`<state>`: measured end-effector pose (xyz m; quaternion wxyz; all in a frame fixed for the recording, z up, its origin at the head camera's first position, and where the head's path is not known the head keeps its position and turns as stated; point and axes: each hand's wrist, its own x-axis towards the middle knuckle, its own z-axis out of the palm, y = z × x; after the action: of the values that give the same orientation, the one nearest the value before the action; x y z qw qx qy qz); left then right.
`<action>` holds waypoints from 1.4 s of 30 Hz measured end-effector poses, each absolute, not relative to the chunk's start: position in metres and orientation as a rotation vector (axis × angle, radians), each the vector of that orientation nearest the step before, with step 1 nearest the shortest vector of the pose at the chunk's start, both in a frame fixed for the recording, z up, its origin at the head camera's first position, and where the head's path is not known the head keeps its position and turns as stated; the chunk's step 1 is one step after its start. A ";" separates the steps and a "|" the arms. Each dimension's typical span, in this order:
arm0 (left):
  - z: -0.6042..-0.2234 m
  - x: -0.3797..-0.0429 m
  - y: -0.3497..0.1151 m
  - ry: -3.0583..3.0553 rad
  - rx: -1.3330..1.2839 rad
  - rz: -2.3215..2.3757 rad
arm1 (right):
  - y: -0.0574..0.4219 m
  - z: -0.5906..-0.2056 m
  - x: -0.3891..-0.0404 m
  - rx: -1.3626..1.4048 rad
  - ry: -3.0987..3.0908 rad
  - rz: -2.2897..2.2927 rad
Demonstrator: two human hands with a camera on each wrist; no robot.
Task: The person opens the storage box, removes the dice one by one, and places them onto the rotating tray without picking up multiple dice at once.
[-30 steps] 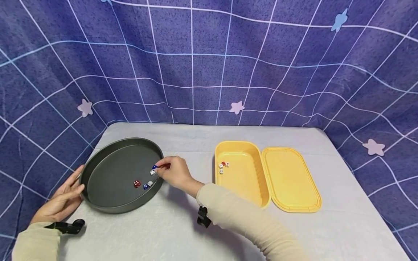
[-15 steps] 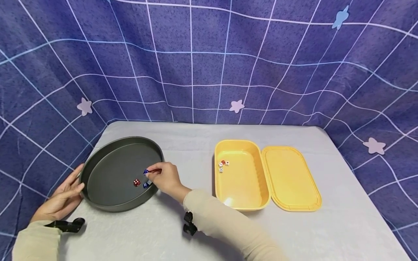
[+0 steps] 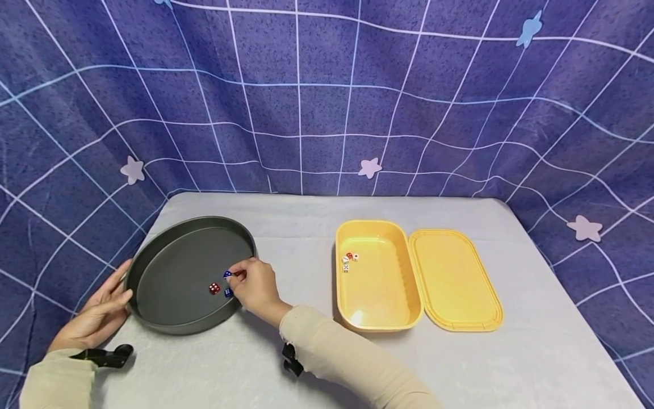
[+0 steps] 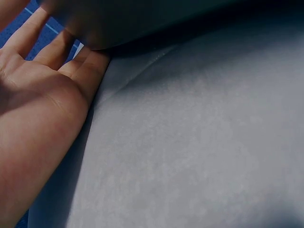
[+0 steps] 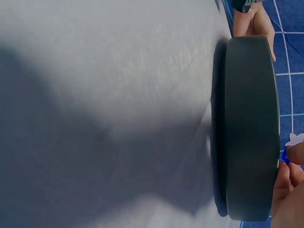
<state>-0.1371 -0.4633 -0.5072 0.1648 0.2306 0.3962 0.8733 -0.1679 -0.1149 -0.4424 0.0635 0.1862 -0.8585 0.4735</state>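
My left hand (image 3: 97,312) grips the left side of a round dark pan (image 3: 179,272), thumb at its rim; in the left wrist view the fingers (image 4: 90,71) reach to its underside. Over the pan's right part, my right hand (image 3: 255,287) pinches a blue die (image 3: 227,275) between thumb and index finger. That blue die (image 5: 285,155) also shows at the fingertips in the right wrist view. Below it in the pan lie a red die (image 3: 214,288) and another blue die (image 3: 228,292), the latter right beside my thumb. The fingers hide the pan floor behind them.
A yellow box (image 3: 378,324) stands open at centre right, with a red die (image 3: 349,256) and several white dice (image 3: 346,267) at its left side. Its yellow lid (image 3: 457,278) lies against its right edge. A purple curtain (image 3: 327,113) surrounds the cloth-covered table (image 3: 536,352).
My right hand has moved left and slightly down over the pan, carrying the blue die. The white dice seen in the pan are now out of sight. My left hand stays at the rim.
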 end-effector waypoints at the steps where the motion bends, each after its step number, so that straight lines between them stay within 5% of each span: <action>1: -0.507 -0.137 -0.463 1.135 0.658 2.489 | -0.115 -0.442 -0.168 0.562 -2.590 1.420; 18: -0.509 -0.138 -0.463 1.114 0.672 2.500 | -0.093 -0.415 -0.178 0.497 -2.595 1.759; 42: -0.511 -0.139 -0.464 1.067 0.681 2.517 | 0.060 -0.399 -0.195 0.306 -2.600 1.660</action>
<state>-0.1388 -0.4636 -0.5107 0.1616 0.2385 0.3739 0.8816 -0.1955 0.0599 -0.3991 0.0209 0.0988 -0.8386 0.5353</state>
